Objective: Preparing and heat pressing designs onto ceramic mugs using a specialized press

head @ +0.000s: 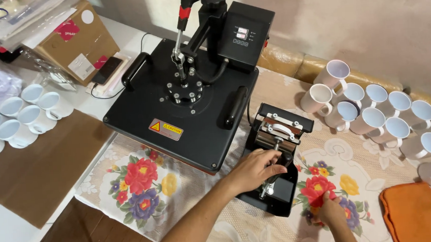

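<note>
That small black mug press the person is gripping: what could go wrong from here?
The left hand grips the mug press lever close to its clamp, so fingers could get pinched or burned if it is hot. The press sits near the table's front edge. The white mugs lie crowded together, and a nudge might chip them.

A plain pale plastered wall [370, 19] fills the upper right of the frame. A white table [1, 237] runs along the left edge, and dark wooden flooring [97, 240] shows at the lower left. Soft, even light falls throughout.
</note>
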